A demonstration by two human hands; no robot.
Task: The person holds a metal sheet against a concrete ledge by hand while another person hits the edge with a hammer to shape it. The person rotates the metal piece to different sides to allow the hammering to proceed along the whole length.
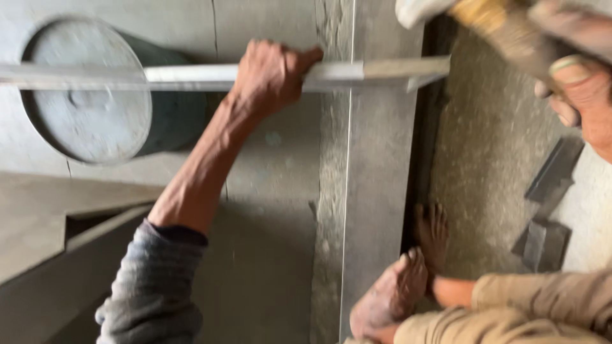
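Round grey drum (86, 95) lay behind, bare feet (408, 280) beside an upright metal strip (347, 210). Long metal bar (191, 75) ran level, left to right, gripped by left hand (271, 73). Right hand (574, 83) blurred, curled round a yellowish tool (497, 22).

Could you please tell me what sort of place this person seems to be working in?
Probably a small metalworking or fabrication workshop, with work done on the floor. The left hand grips a long grey metal strip, a long pale metal bar lies on the rough concrete floor, and a dusty grey round drum stands nearby.
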